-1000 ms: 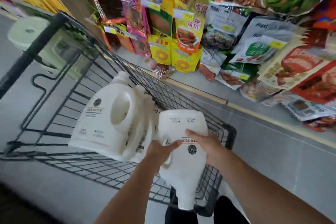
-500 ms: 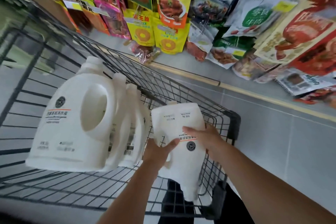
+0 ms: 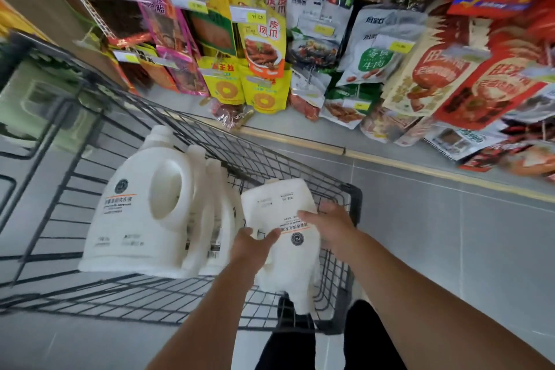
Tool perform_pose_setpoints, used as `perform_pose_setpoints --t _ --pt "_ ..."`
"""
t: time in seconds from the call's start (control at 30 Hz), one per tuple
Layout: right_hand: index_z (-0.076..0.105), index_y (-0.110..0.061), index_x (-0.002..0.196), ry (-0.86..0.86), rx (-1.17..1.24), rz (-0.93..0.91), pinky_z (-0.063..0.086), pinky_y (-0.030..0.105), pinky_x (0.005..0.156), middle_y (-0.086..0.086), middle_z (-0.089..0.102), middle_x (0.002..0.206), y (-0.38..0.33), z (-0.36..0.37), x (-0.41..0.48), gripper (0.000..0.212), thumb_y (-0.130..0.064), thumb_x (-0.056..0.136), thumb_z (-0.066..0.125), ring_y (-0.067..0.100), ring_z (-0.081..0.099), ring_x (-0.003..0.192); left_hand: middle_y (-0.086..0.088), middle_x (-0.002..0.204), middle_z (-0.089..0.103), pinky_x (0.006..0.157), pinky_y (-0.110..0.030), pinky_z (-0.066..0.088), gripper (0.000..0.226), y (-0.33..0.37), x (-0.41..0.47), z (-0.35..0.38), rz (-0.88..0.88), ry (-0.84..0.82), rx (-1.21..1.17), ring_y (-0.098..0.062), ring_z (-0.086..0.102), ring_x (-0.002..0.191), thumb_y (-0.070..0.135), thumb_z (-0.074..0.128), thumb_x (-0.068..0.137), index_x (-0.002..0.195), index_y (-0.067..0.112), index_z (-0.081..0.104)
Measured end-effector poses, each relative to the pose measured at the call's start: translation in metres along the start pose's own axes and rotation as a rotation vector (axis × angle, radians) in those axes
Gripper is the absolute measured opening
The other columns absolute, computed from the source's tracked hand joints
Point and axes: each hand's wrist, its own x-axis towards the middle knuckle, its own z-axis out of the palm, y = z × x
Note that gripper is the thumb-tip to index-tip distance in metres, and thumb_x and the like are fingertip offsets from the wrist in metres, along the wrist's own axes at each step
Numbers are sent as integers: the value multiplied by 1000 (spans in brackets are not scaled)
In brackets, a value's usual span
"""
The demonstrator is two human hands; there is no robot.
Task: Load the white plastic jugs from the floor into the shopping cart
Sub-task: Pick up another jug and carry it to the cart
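A black wire shopping cart [image 3: 350,198] stands in front of me. Inside it a row of white plastic jugs [image 3: 141,213] rests on the wire floor, labels facing me. I hold another white jug [image 3: 288,252] upside down over the cart's near right corner, its cap pointing toward me. My left hand [image 3: 250,245] grips its handle side. My right hand [image 3: 329,227] presses on its right face, fingers across the label.
Hanging snack packets [image 3: 264,39] fill the shelving beyond the cart. A yellow strip [image 3: 420,167] runs along the grey tiled floor at the shelf base. My dark trouser legs [image 3: 288,348] are below the cart's near end.
The view has swung and tilted. The held jug stays between both hands over the cart's near right corner, a little lower against the wire side.
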Motion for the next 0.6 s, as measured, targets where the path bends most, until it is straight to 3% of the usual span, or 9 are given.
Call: perform_pose_setpoints --t 0.1,0.17,0.23,0.4,0.53,0.6 --pt "59 -23 120 -25 63 -24 61 47 91 4 69 114 -13 -18 -27 51 -29 83 94 26 70 99 -12 132 71 105 -48 61 71 23 -22 -12 49 0 79 -34 70 116 51 82 93 146 9 61" --pt "64 -19 123 -59 124 -31 61 43 84 7 71 124 -18 -35 -45 45 -28 88 91 24 70 100 -17 125 76 105 -50 62 53 38 -36 -14 73 -10 121 -36 73 116 47 79 97 127 4 72" --pt "69 -15 126 -94 172 -60 64 48 93 14 76 127 -21 -54 -64 39 -25 93 86 28 74 113 -18 117 78 102 -51 63 35 53 -54 -13 72 -26 117 -36 75 109 40 76 100 104 5 74" --pt "74 -16 112 -110 317 -135 61 49 101 13 78 119 -19 -108 -105 10 -16 103 73 28 76 111 -12 113 73 88 -44 56 35 78 -101 5 55 -109 40 -31 70 98 31 72 105 123 1 69" --pt "70 -18 108 -99 386 -170 58 36 73 7 77 107 1 -163 -128 3 -18 105 70 21 73 93 -12 101 71 75 -36 55 23 91 -143 39 137 -138 31 -28 64 77 28 71 105 107 5 69" --pt "70 -19 105 -97 437 -176 58 36 75 10 75 111 18 -192 -138 1 -19 104 70 24 72 94 -12 99 71 80 -39 55 24 92 -167 61 195 -151 29 -28 66 78 30 71 105 98 7 70"
